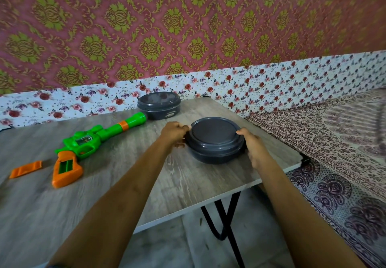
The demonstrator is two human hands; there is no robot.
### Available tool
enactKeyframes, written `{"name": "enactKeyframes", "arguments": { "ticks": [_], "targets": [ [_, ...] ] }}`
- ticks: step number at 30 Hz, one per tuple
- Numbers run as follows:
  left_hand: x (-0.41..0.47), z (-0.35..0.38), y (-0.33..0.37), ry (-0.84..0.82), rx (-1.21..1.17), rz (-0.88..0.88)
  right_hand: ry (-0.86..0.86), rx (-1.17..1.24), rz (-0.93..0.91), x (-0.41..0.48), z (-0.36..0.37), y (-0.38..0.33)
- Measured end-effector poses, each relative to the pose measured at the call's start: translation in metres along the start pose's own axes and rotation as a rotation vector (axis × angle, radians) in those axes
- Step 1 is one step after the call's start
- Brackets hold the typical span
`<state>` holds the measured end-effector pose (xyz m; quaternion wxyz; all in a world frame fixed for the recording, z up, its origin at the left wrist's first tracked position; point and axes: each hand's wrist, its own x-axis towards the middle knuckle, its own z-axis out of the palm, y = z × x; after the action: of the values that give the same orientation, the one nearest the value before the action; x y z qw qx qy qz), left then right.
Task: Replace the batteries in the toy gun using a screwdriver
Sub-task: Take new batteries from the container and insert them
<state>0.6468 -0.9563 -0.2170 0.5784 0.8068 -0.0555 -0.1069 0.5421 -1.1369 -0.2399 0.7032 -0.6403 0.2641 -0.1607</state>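
Head view, left hand [175, 133], right hand [253, 146] gripping container [215, 140], toy gun [83, 142], orange cover [25, 169]

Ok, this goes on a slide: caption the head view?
The left hand and right hand grip the near grey box; toy gun, battery bay open, lies beside its orange cover.

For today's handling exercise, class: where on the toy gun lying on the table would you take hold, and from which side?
Probably the green barrel, from above: the toy gun lies flat on its side, the barrel is a slim round tube, and the battery bay in the orange handle faces up, best left uncovered.
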Motion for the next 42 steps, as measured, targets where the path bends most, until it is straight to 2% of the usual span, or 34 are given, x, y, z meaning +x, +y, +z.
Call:
{"name": "enactKeyframes", "arguments": {
  "ticks": [3,10,17,21,26,30,33,36,38,40,42],
  "targets": [
    [0.003,-0.001,0.003,-0.043,-0.027,-0.048,-0.025,0.005,0.048,0.005,0.001,-0.003],
    [0.011,-0.005,-0.006,-0.130,-0.150,-0.191,0.056,0.035,0.046,0.017,0.004,-0.002],
    [0.021,0.016,-0.019,-0.023,-0.369,-0.238,0.044,0.060,0.040,0.029,0.001,-0.005],
    [0.025,0.018,-0.018,0.007,-0.363,-0.236,0.040,0.020,0.026,0.034,0.002,-0.007],
    [0.028,0.022,-0.021,0.048,-0.333,-0.233,0.115,-0.038,-0.051,0.038,0.006,-0.002],
    [0.025,0.026,-0.021,0.151,-0.273,-0.117,0.194,-0.189,-0.146,0.035,0.009,0.006],
    [0.022,0.024,-0.021,0.187,-0.174,-0.056,0.158,-0.277,-0.187,0.028,0.009,0.006],
    [0.016,0.016,-0.017,0.204,0.207,0.118,0.107,-0.500,-0.233,0.017,0.007,0.001],
    [0.001,0.006,-0.006,0.217,0.438,0.342,0.111,-0.682,-0.357,0.005,0.002,-0.004],
    [-0.015,-0.004,0.002,0.092,0.508,0.547,0.038,-0.771,-0.545,-0.010,-0.006,-0.005],
    [-0.035,-0.011,0.006,-0.133,0.659,0.582,-0.165,-0.883,-0.647,-0.021,-0.014,-0.004]
  ]
}}
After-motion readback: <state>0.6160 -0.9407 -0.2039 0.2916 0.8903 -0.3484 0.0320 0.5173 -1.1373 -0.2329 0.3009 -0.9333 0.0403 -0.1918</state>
